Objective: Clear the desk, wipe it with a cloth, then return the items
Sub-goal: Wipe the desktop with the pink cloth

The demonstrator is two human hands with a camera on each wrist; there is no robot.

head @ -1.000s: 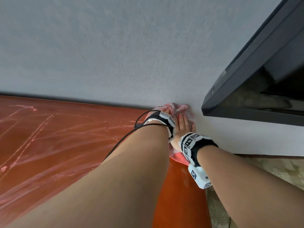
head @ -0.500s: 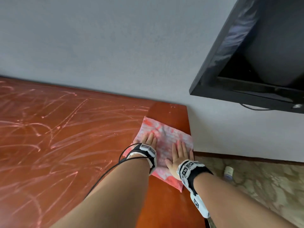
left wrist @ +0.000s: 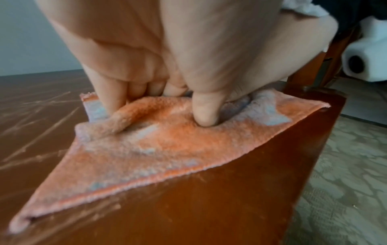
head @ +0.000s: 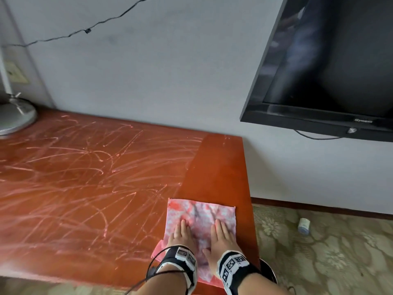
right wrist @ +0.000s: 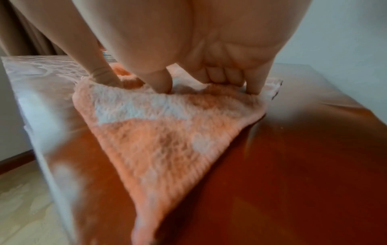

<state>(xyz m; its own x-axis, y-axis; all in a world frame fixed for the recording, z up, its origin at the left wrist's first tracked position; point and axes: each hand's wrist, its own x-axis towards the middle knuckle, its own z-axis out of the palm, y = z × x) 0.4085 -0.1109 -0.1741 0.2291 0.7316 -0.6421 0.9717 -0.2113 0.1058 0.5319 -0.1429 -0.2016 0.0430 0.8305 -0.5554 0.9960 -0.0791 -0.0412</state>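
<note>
Here the left hand point(head: 180, 233) and right hand point(head: 222, 234) are laid flat, fingers straight, side by side on the cloth point(head: 202, 211). The cloth is pressed onto the desk point(head: 221, 167) near its right edge; beyond the fingers, a clean strip is seen. Pushed further right, the cloth could be dragged off that edge.

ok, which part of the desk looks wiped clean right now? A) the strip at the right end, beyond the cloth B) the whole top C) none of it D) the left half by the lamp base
A: the desk is streak-free only beyond the cloth; the rest is pink-smeared.
</note>
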